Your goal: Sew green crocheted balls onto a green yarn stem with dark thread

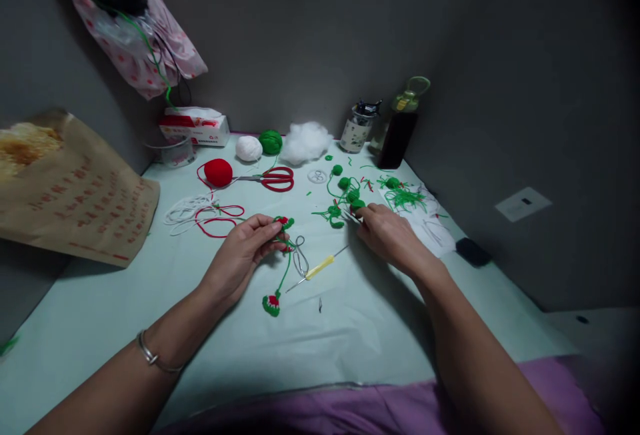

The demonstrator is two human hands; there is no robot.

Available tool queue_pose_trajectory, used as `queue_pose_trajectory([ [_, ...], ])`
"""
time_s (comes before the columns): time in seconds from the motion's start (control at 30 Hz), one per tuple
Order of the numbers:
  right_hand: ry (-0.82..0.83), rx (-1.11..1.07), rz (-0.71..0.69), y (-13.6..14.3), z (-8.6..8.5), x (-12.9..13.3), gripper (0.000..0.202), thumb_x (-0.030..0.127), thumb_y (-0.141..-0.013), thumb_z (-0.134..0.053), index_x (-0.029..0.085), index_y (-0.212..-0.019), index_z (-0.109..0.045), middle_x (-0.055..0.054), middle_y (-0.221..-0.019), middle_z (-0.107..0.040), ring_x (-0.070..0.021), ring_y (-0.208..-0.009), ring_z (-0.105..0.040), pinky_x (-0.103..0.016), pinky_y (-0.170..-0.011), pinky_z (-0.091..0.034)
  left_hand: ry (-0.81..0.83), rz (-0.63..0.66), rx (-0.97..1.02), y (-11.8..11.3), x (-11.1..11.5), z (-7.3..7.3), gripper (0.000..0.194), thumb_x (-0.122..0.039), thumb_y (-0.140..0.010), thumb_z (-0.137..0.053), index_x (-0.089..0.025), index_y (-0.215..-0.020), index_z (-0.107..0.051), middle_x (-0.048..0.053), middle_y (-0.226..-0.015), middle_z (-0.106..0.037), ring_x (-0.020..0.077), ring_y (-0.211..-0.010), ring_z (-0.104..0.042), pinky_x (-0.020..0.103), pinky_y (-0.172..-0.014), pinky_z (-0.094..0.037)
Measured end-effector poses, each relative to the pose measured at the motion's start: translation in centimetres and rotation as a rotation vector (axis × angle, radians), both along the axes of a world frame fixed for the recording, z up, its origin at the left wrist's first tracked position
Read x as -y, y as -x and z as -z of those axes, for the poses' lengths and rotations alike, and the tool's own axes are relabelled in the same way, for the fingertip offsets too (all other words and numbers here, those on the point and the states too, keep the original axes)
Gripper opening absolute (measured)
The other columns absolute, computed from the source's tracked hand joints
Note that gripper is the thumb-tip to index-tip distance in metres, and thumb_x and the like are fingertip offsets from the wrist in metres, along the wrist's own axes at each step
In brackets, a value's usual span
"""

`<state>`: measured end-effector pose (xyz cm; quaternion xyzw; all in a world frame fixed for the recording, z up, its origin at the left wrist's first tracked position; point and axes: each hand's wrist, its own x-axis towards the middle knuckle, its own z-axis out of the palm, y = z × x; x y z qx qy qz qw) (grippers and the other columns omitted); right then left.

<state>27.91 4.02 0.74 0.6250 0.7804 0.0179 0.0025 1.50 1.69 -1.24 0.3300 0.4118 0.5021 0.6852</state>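
My left hand pinches a small red and green crochet piece between thumb and fingers. Green yarn runs down from it to a crocheted watermelon-like wedge lying on the table. Beyond the fingers is a loop of thin grey cord. My right hand is closed at the near side of some green crochet balls; a thin pale glint shows at its fingertips, too small to name. Between the hands lies a yellow-handled crochet hook, with a small dark clip-like piece nearer me.
Red-handled scissors lie behind a red yarn ball and loose yarn. White stuffing and a green yarn ball sit at the back. Green scraps and a bottle stand right, a paper bag left.
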Motion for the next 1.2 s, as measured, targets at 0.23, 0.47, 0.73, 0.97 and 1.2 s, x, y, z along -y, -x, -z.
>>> queue_pose_trajectory([
  [0.23, -0.036, -0.886, -0.038, 1.0, -0.8, 0.7, 0.026, 0.032, -0.099, -0.04, 0.017, -0.109, -0.059, -0.001, -0.073, -0.058, -0.0141, -0.058, -0.055, -0.028, -0.058, -0.043, -0.014, 0.003, 0.046, -0.1, 0.3, -0.2, 0.016, -0.024, -0.079, -0.077, -0.019, -0.086, -0.063, -0.002, -0.081, -0.065, 0.0096, -0.072, -0.067, 0.019, -0.067, -0.056],
  [0.47, -0.028, -0.805, -0.364, 4.9, -0.5, 2.8, 0.031, 0.032, -0.095, -0.058, 0.018, -0.123, -0.059, -0.005, -0.091, -0.065, -0.0133, -0.072, -0.058, -0.026, -0.066, -0.045, -0.023, 0.037, 0.027, -0.5, 0.4, -0.1, 0.014, -0.022, -0.082, -0.073, -0.017, -0.084, -0.06, 0.0, -0.077, -0.067, 0.0108, -0.073, -0.069, 0.017, -0.067, -0.056],
  [0.73, -0.225, -0.419, -0.401, 5.6, 0.5, 3.3, 0.029, 0.032, -0.1, -0.049, 0.016, -0.121, -0.061, -0.004, -0.09, -0.065, -0.0114, -0.062, -0.054, -0.024, -0.052, -0.036, -0.095, 0.06, 0.02, -0.8, 0.7, 0.0, 0.017, -0.025, -0.085, -0.071, -0.016, -0.082, -0.057, 0.001, -0.076, -0.07, 0.014, -0.081, -0.072, 0.025, -0.081, -0.058],
  [0.97, -0.294, -0.286, -0.401, 6.0, 0.1, 3.6, 0.032, 0.036, -0.103, -0.041, 0.017, -0.118, -0.063, -0.004, -0.087, -0.065, -0.0111, -0.061, -0.056, -0.024, -0.046, -0.027, -0.139, 0.078, -0.004, -0.8, 0.8, 0.3, 0.016, -0.028, -0.088, -0.068, -0.014, -0.085, -0.059, 0.004, -0.085, -0.074, 0.0144, -0.083, -0.072, 0.027, -0.084, -0.058],
  [1.2, -0.37, -0.183, -0.4, 6.3, 0.2, 3.8, 0.036, 0.037, -0.104, -0.036, 0.02, -0.113, -0.066, -0.002, -0.083, -0.063, -0.009, -0.053, -0.049, -0.025, -0.043, -0.021, -0.128, 0.069, -0.026, -0.7, 0.7, 0.5, 0.018, -0.029, -0.086, -0.07, -0.013, -0.086, -0.061, 0.005, -0.086, -0.074, 0.0157, -0.084, -0.072, 0.028, -0.086, -0.057],
])
